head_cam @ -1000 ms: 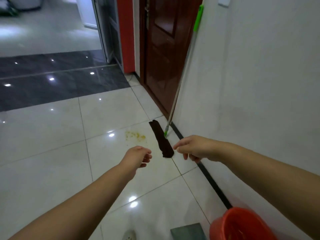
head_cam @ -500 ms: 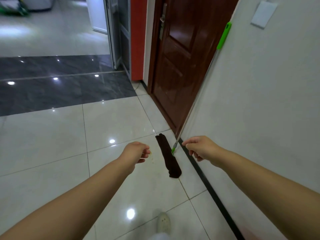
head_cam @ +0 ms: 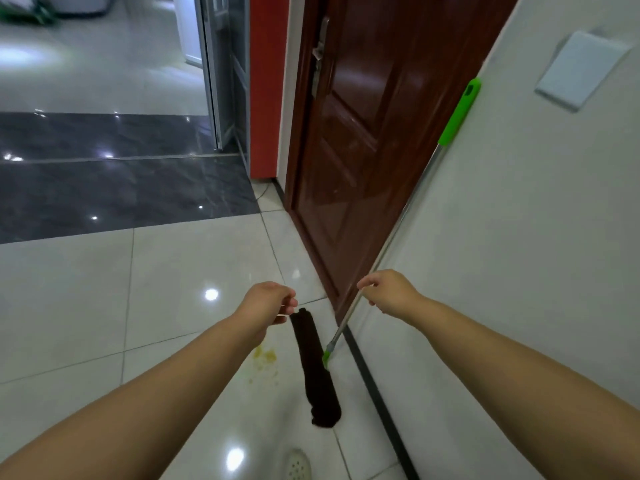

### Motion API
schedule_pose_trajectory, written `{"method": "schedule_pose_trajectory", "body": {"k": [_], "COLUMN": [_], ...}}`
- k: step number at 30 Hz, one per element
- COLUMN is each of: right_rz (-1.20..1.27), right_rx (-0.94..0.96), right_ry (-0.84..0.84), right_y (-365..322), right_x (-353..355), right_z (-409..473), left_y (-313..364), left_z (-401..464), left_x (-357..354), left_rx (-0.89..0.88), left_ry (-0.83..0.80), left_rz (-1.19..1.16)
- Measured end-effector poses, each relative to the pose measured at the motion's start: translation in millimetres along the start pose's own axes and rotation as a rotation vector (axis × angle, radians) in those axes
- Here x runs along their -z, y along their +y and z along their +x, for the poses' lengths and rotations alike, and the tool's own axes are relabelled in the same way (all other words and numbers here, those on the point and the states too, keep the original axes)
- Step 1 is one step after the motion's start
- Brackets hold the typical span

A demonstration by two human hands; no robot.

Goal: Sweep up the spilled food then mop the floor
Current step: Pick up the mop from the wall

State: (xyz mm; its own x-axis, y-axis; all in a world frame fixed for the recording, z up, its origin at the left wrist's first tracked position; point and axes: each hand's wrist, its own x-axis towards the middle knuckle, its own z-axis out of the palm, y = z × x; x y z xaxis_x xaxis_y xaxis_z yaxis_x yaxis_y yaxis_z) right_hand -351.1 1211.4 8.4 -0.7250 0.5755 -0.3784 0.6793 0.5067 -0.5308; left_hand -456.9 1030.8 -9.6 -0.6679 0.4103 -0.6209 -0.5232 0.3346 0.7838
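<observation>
A mop leans against the white wall on the right: steel pole [head_cam: 405, 209], green grip [head_cam: 460, 112] at the top, dark brown mop head [head_cam: 317, 372] flat on the white tiles. My right hand [head_cam: 388, 292] is stretched out to the pole's lower part, its loosely curled fingertips just at the pole and not wrapped round it. My left hand [head_cam: 270, 303] hovers loosely curled and holds nothing, just left of the mop head's far end. A yellow food smear [head_cam: 265, 358] lies on the tile left of the mop head, partly hidden by my left forearm.
A dark brown door [head_cam: 363, 133] stands shut behind the mop, with a red pillar [head_cam: 266, 84] to its left. A black baseboard [head_cam: 375, 396] runs along the wall. A round floor drain [head_cam: 298, 465] sits near the bottom edge. A dark tile strip [head_cam: 104, 181] crosses the floor farther off.
The view has moved closer to the mop and tilted up; the red bucket has left the frame. My right hand has risen and reached the pole. My left hand has risen beside it.
</observation>
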Motion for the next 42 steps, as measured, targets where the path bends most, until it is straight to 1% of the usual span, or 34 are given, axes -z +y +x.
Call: {"method": "schedule_pose_trajectory", "body": {"k": [6, 10, 15, 20, 22, 24, 27, 30, 36, 42], "right_rz": [-0.422, -0.819, -1.282, -1.609, -1.658, -1.695, -1.727, -1.723, -1.712, -1.687], "right_rx": [0.081, 0.180, 0.249, 0.115, 0.068, 0.060, 0.109, 0.132, 0.091, -0.003], "right_ry": [0.053, 0.097, 0.056, -0.040, -0.042, -0.051, -0.059, -0.013, 0.074, 0.135], "right_y": [14, 23, 33, 27, 25, 20, 11, -5, -64, -128], "right_x": [84, 115, 128, 125, 122, 119, 109, 98, 87, 60], "right_z": [146, 220, 263, 271, 265, 253, 232, 207, 139, 64], "left_y": [84, 113, 125, 114, 108, 105, 104, 101, 88, 62], "left_z": [95, 147, 187, 199, 197, 190, 179, 165, 135, 101], "left_x": [-59, -82, -89, -64, -51, -40, -24, -4, 51, 102], "left_rx": [0.012, 0.027, 0.071, 0.105, 0.125, 0.143, 0.154, 0.139, 0.084, 0.074], "left_ry": [0.035, 0.047, 0.070, 0.096, 0.099, 0.097, 0.082, 0.061, 0.002, -0.076], "left_rz": [-0.007, -0.007, -0.024, -0.008, -0.003, 0.001, 0.016, 0.038, 0.062, 0.111]}}
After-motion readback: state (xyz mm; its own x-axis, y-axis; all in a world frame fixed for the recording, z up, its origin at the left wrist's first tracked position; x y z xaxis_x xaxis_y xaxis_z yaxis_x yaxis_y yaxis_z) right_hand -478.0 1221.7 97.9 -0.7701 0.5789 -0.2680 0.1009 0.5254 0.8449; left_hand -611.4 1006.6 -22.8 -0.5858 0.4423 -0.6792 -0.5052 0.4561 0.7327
